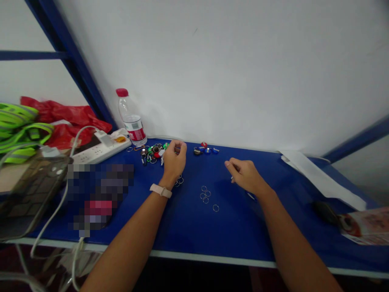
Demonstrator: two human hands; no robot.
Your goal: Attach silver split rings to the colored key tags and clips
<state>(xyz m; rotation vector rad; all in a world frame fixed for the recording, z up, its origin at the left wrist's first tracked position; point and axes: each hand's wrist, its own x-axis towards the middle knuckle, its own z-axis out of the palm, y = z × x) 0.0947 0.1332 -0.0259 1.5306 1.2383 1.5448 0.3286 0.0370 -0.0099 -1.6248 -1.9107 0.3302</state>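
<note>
A pale wall (231, 73) rises beyond a person's two hands at a glossy blue tabletop (182, 231), with blue metal bars (73, 69) framing the scene to either side. Outward of the left hand (175, 158) lie a crumpled red plastic bag (77, 115), lime-yellow reflective straps (18, 117) and one white power strip (97, 152); outward of the right hand (244, 174) lie a long white paper (325, 180) and a printed packet (367, 225). The left hand, a pale band (160, 190) at its wrist, curls with thumb and forefinger close together; whether it grips anything cannot be told. The right hand folds nearly into a fist, a small pale piece (232, 179) showing beneath its fingers, though whether it is held is unclear. One red-capped bottle (127, 109) stands beyond the left hand, its red-and-white label (135, 129) too blurred to read, like the packet's print. Just outward of the left hand sits a heap of colourful key tags (152, 153), too tangled to count. Farther back, between the hands, at least four loose tags (207, 151) cluster, blue, red and dark. Nearer the viewer, five metal rings (205, 197) lie between the hands, four bunched, one apart. At least two more rings (179, 181) show beside the left wrist.
</note>
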